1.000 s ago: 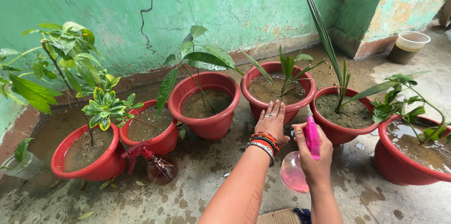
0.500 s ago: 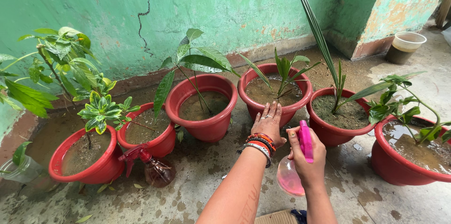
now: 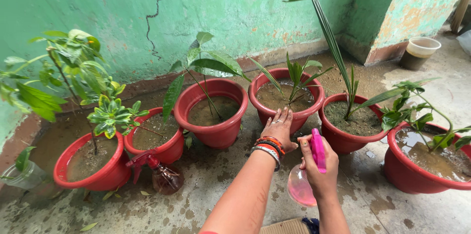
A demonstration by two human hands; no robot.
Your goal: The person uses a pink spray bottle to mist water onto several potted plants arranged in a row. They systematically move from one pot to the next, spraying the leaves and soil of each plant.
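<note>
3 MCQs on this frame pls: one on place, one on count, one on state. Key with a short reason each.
1. Where does the left hand rest?
A. on the rim of the round red plastic pot holding the spiky-leaved plant
B. on the white bucket by the wall
C. on the floor

2. How many red pots are in view?
A. three
B. six
C. nine

3. What state is the pink plastic spray bottle in?
A. lying on the floor
B. held off the ground in the right hand
C. standing inside a pot

Key:
1 A, the fingers lie on that pot's near rim.
2 B, six red pots line the green wall.
3 B, the hand wraps its neck and the bottle hangs below it.
</note>
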